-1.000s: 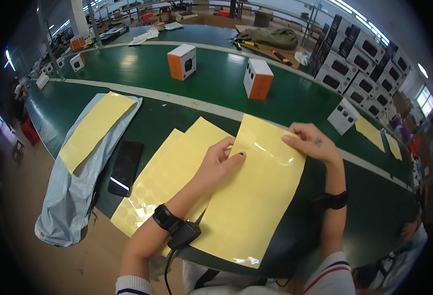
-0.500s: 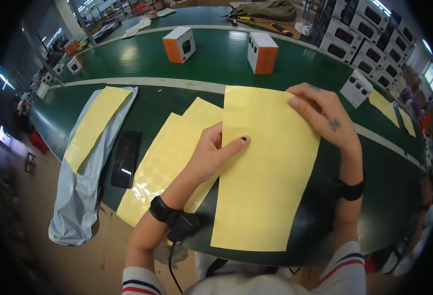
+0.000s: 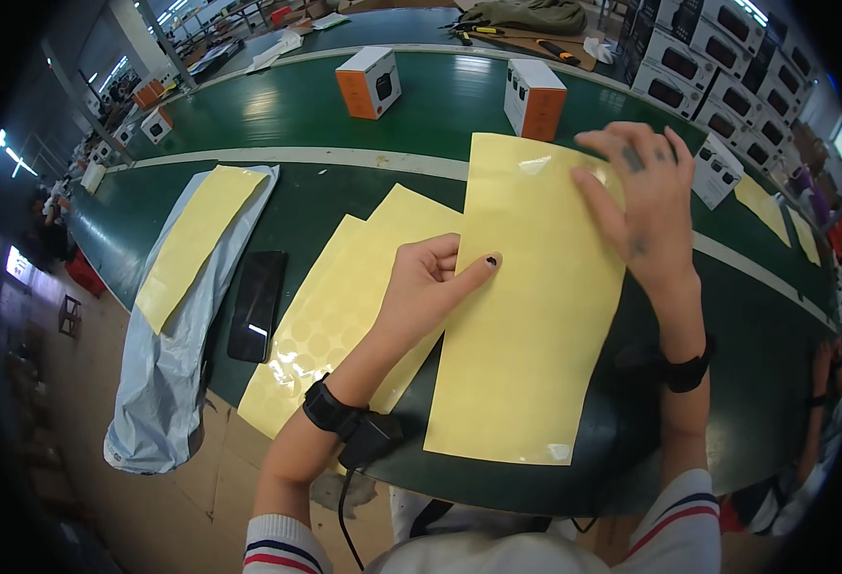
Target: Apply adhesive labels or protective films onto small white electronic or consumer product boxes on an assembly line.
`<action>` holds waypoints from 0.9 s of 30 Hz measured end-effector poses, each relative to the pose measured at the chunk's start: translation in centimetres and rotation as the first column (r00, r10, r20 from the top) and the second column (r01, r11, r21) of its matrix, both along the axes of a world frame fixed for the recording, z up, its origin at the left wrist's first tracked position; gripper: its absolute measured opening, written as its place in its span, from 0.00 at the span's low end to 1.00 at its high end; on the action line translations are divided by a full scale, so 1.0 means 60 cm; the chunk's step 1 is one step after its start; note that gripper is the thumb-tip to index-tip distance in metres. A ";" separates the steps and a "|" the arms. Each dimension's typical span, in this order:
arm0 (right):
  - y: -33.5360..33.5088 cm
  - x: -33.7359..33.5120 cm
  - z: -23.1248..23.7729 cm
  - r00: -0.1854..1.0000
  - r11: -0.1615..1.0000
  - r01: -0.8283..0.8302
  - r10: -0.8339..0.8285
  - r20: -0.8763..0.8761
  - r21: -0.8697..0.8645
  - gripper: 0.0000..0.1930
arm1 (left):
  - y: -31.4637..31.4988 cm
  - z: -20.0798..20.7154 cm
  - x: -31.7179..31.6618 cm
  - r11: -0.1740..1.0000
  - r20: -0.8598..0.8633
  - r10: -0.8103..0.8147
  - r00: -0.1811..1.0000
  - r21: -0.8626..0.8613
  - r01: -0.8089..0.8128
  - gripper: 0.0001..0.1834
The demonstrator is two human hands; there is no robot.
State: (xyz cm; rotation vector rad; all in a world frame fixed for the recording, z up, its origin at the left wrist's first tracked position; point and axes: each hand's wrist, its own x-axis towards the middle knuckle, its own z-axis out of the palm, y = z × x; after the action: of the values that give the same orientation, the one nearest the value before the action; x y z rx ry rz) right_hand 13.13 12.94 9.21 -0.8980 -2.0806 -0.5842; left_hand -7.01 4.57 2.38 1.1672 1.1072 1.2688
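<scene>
A long plain yellow sheet (image 3: pixel 535 316) is held up in front of me, slightly bowed, with glare at its top and bottom edges. My left hand (image 3: pixel 430 282) pinches its left edge, thumb on the front and fingers behind. At the upper right corner my right hand (image 3: pixel 645 196) is raised with its fingers apart, thumb and fingertips close to the sheet's edge. Whether they touch it is hard to tell. Left of the held sheet, more yellow sheets (image 3: pixel 320 316) overlap on the green table, the nearer one showing rows of clear round stickers.
A black phone (image 3: pixel 256 306) lies beside the sheets. Further left, a yellow strip (image 3: pixel 196 244) rests on a grey plastic bag (image 3: pixel 158 392) overhanging the table edge. White-and-orange boxes (image 3: pixel 368 83) stand on the green belt (image 3: pixel 440 86) beyond. Stacked boxes (image 3: pixel 717 81) rise at the far right.
The view has shifted slightly. My right hand has loosened from the sheet's top right corner, its fingers now spread and higher. My left hand keeps its pinch, and the sheet sits a little higher.
</scene>
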 end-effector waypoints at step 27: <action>-0.057 -0.038 -0.025 0.784 0.830 -0.495 0.554 0.280 -0.256 0.03 | -0.019 -0.002 0.010 0.927 -0.443 0.254 0.860 0.364 -0.086 0.16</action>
State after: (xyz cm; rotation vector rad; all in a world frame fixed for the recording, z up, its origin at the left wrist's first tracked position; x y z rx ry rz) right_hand 10.86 9.53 7.70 -0.2642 -2.5910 -0.2700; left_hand -6.39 3.45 2.29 1.7442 1.4231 1.3765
